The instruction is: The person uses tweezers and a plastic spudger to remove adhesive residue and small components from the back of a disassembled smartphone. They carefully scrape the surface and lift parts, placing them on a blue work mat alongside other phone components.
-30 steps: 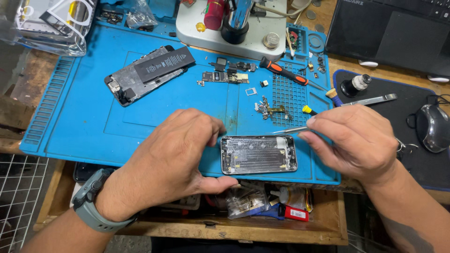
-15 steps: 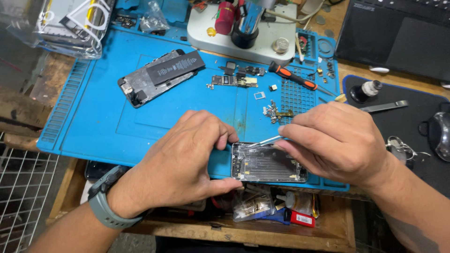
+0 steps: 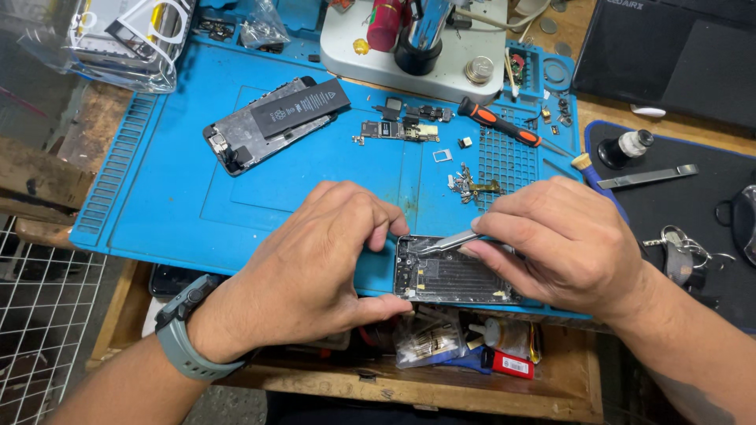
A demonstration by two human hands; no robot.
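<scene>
Blue mat (image 3: pixel 197 197) | phone housing (image 3: pixel 453 275) between left hand (image 3: pixel 323 252), right hand (image 3: pixel 567 240) | tweezers (image 3: pixel 449 242) inside

On my blue mat (image 3: pixel 197 197) lay a phone screen assembly with a black battery (image 3: pixel 276 118), a small circuit board (image 3: pixel 398 128), an orange-handled screwdriver (image 3: pixel 504 128) and loose screws (image 3: pixel 470 187).
</scene>
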